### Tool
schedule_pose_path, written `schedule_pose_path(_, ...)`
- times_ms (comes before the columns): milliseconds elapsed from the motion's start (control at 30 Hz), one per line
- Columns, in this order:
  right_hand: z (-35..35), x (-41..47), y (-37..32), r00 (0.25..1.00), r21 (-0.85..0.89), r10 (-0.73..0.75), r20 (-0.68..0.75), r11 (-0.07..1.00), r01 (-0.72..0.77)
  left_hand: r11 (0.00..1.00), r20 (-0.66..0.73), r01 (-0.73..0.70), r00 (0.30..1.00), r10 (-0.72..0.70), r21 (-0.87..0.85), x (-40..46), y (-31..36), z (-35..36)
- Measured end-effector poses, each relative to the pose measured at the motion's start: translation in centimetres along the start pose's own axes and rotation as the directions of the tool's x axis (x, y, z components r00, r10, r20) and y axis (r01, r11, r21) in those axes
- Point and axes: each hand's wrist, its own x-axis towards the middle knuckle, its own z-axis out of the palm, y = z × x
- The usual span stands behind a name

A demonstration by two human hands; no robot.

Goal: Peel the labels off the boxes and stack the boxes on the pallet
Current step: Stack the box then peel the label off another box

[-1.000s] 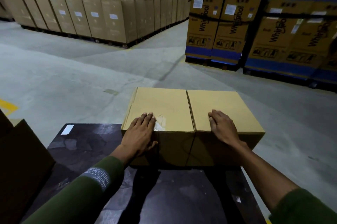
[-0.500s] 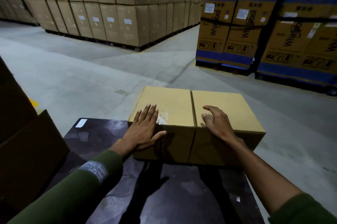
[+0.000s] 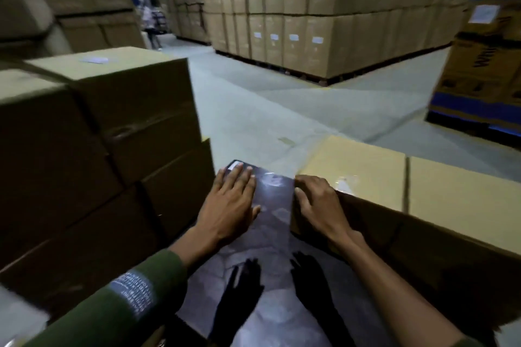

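we see a dark, glossy surface [image 3: 270,312] with mottled reflections and the shadows of both hands on it. the box [image 3: 394,177], tan cardboard with a centre seam, sits on the right part of that surface, a shiny patch of tape residue [image 3: 345,184] near its close left corner. the right hand [image 3: 318,205] rests on that corner, fingers [image 3: 303,200] curled over the left edge. the left hand [image 3: 229,205] is off the box, flat and released above the dark surface, fingers straight, near a small white label [image 3: 234,166] at the surface's far corner. stacked brown boxes [image 3: 98,135] stand just left. beyond lies a grey concrete floor [image 3: 253,109], pallet rows of cartons [image 3: 310,22] and blue-banded cartons [image 3: 485,64] at right.
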Motion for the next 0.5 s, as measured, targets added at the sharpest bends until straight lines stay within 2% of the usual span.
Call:
schedule_pose_path(233, 5.3, 2.4, -10.3, 0.983, 0.127, -0.178, 0.043, 0.977, 0.172, 0.974, -0.176, 0.181, 0.972, -0.156, 0.137, -8.3, -9.2, -5.1)
schedule_pose_path(400, 6.9, 2.8, -17.5, 0.958, 0.143, -0.287, 0.025, 0.949, 0.281, 0.936, -0.124, 0.314, 0.947, -0.297, 0.158, -14.8, -11.9, -8.6)
schedule_pose_path(500, 8.3, 2.4, -22.0, 0.937, 0.175, -0.349, 0.026, 0.924, 0.34, 0.906, -0.168, 0.383, 0.919, -0.356, 0.181, -18.8, -13.2, -10.6)
